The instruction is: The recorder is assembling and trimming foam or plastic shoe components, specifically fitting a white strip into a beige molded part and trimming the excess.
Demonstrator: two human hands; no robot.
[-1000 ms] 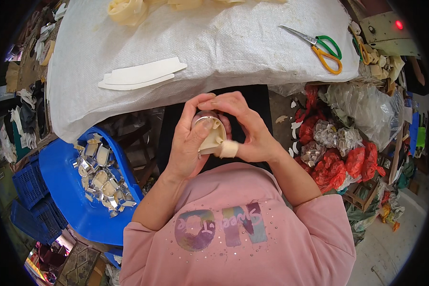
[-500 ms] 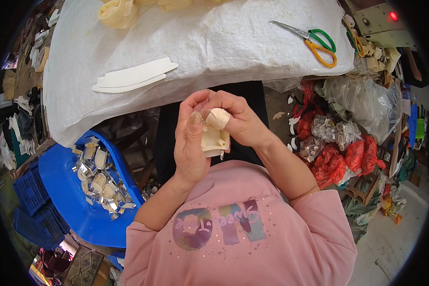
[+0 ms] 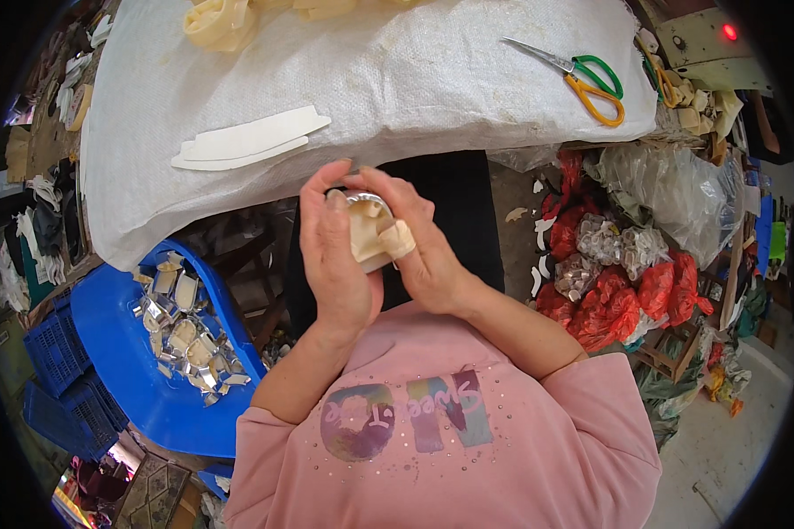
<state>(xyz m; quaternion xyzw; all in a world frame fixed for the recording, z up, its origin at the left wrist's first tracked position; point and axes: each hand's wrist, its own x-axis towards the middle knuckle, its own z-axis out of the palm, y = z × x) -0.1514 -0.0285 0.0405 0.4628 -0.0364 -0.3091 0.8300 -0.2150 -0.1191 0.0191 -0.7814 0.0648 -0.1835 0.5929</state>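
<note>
Your left hand (image 3: 335,256) and right hand (image 3: 421,254) have fingers clamped on a cream piece (image 3: 365,233); scissors (image 3: 571,70) lie at its two o'clock.

Cream piece (image 3: 364,234), silver rim (image 3: 370,197); pink shirt (image 3: 441,366), multicoloured print (image 3: 403,418); blue basin (image 3: 119,353); green-and-orange scissor handles (image 3: 580,86)

A hollow cream piece (image 3: 365,238) with a shiny, curved silvery rim (image 3: 369,197) sits clasped between both hands (image 3: 333,264) (image 3: 425,264), inner side facing up.
</note>
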